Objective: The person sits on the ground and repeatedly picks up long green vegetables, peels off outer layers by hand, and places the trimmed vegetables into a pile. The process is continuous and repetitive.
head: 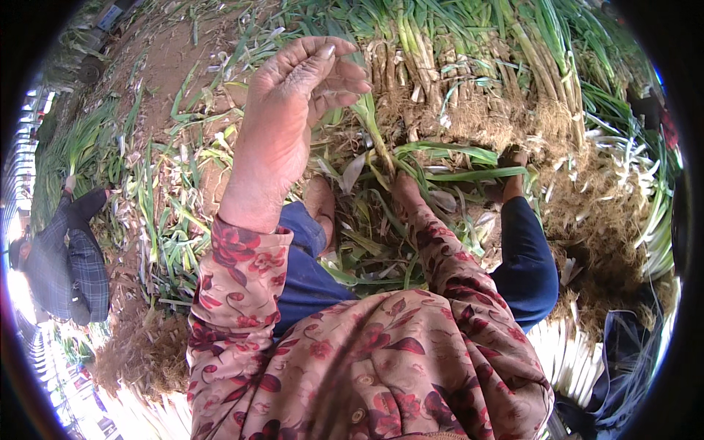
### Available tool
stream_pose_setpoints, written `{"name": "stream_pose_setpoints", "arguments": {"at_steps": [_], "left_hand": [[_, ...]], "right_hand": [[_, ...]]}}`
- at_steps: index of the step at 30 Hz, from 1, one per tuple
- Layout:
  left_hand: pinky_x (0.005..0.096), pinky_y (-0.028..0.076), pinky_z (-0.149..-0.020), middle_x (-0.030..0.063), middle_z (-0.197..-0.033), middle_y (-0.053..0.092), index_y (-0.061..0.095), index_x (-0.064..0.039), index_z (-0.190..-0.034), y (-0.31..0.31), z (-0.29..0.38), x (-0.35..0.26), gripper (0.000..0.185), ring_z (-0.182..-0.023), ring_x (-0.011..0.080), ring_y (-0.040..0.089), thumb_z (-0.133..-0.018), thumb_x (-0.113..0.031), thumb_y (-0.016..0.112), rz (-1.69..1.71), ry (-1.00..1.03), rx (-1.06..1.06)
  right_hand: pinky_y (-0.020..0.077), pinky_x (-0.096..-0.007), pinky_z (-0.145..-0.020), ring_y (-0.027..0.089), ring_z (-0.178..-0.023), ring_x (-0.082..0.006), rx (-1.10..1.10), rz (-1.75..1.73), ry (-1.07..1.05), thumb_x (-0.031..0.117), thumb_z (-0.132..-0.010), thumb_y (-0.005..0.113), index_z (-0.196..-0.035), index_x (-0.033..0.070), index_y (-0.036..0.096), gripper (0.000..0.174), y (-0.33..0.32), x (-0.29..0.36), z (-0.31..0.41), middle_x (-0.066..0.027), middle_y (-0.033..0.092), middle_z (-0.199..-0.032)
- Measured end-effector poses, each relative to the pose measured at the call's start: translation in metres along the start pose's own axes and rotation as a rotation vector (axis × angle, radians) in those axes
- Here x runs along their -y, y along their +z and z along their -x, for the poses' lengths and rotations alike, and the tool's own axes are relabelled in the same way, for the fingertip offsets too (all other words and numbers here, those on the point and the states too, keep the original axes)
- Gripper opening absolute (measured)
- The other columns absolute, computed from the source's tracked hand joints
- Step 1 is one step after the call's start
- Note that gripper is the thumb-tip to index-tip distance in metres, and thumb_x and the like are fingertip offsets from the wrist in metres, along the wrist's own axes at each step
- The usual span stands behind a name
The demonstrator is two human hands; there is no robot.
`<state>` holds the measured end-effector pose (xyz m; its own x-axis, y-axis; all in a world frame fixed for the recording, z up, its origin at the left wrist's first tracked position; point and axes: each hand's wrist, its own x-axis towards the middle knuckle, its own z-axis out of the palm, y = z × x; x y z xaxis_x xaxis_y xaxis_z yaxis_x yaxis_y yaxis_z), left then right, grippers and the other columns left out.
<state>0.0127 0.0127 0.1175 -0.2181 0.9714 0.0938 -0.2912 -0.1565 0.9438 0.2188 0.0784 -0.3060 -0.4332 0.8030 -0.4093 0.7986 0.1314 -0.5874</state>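
Note:
My left hand (pixel 308 82) is raised close to the camera, its fingers loosely curled and apart, with nothing visible in its palm. Behind the fingers, the leaves of a green onion or leek plant (pixel 375 129) are partly hidden. Lower down, my right hand (pixel 406 190) is closed around the root end of that plant, whose stalk slants up and left. Loose green leaves (pixel 467 175) lie beside the right hand and reach across towards my right foot. Bundled stalks with pale roots (pixel 434 71) lie beyond both hands.
Stripped leaves (pixel 374 242) litter the soil between my bare feet (pixel 320 206). Root clumps (pixel 599 209) and white-stemmed plants (pixel 572 352) lie at right. A dark bag (pixel 621 352) is at lower right. Another person (pixel 71 264) in checked clothing sits at far left beside more plants.

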Motion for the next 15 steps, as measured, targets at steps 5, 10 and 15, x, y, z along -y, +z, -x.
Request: {"name": "stream_pose_setpoints", "arguments": {"at_steps": [5, 10, 15], "left_hand": [[0.0335, 0.056, -0.079, 0.0087, -0.095, 0.069, 0.065, -0.002, -0.111, -0.009, 0.000, -0.002, 0.020, -0.089, 0.0201, 0.069, -0.100, -0.017, 0.057, 0.014, -0.006, -0.047], [0.0320, 0.058, -0.071, 0.0060, -0.097, 0.068, 0.064, -0.006, -0.107, -0.020, -0.007, 0.015, 0.013, -0.087, 0.0168, 0.067, -0.097, -0.014, 0.061, -0.061, 0.002, -0.226], [0.0368, 0.056, -0.071, 0.0007, -0.094, 0.060, 0.060, -0.009, -0.109, -0.053, -0.030, 0.028, 0.026, -0.081, 0.0161, 0.058, -0.090, -0.021, 0.073, -0.016, -0.046, -0.391]], "right_hand": [[0.0541, -0.0364, -0.081, 0.065, -0.094, -0.0256, 0.057, -0.650, -0.082, 0.028, -0.091, 0.060, -0.140, 0.007, 0.050, 0.055, -0.032, 0.046, 0.025, -0.0190, 0.066, -0.113], [0.0508, -0.0302, -0.092, 0.061, -0.110, -0.0232, -0.032, -0.832, -0.167, 0.029, -0.088, 0.064, -0.146, -0.008, 0.036, 0.074, -0.116, 0.117, 0.098, -0.0236, 0.058, -0.128], [0.0446, -0.0282, -0.066, 0.048, -0.075, -0.0110, -0.164, -0.705, -0.572, 0.011, -0.083, 0.061, -0.101, 0.001, 0.057, 0.022, -0.171, 0.149, 0.214, -0.0027, 0.054, -0.084]]}}
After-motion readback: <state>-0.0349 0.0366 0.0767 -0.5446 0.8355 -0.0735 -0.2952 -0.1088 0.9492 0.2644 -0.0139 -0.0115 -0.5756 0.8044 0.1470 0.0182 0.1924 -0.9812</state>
